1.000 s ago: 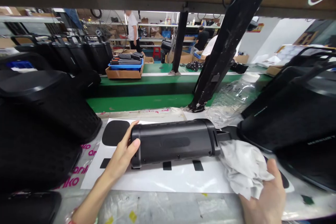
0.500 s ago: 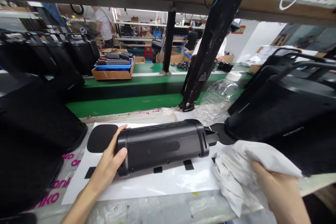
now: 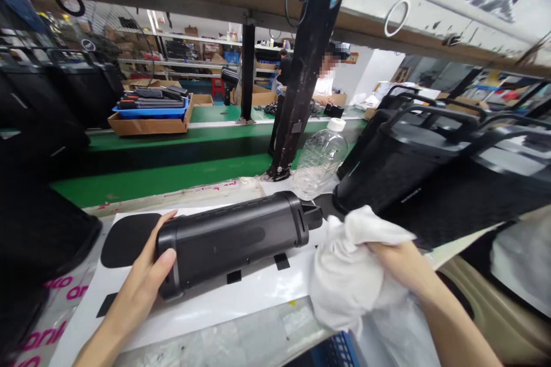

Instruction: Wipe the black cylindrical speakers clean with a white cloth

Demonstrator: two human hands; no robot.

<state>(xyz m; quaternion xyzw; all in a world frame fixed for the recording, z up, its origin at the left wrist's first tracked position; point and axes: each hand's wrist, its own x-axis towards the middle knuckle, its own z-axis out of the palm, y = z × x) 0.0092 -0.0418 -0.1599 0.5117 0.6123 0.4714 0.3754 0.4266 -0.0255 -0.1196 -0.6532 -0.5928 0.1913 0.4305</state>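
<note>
A long black cylindrical speaker body point(image 3: 235, 238) lies on its side on a white sheet point(image 3: 241, 298) on the bench. My left hand point(image 3: 146, 281) grips its left end, thumb on the front and fingers over the top. My right hand point(image 3: 398, 266) is closed on a crumpled white cloth point(image 3: 348, 275), held just to the right of the speaker's right end and not touching it.
Large black speaker units point(image 3: 430, 178) with carry handles crowd the right; more black units point(image 3: 38, 206) stand at the left. A clear plastic bottle point(image 3: 321, 157) and a leaning black post point(image 3: 301, 80) stand behind. Beyond runs a green conveyor point(image 3: 172, 172) with a cardboard tray point(image 3: 148, 117). A person sits far back.
My right hand has gathered the cloth into a bunch and brought it left toward the speaker's end. The view has swung right and tilted; my left hand keeps its hold.
</note>
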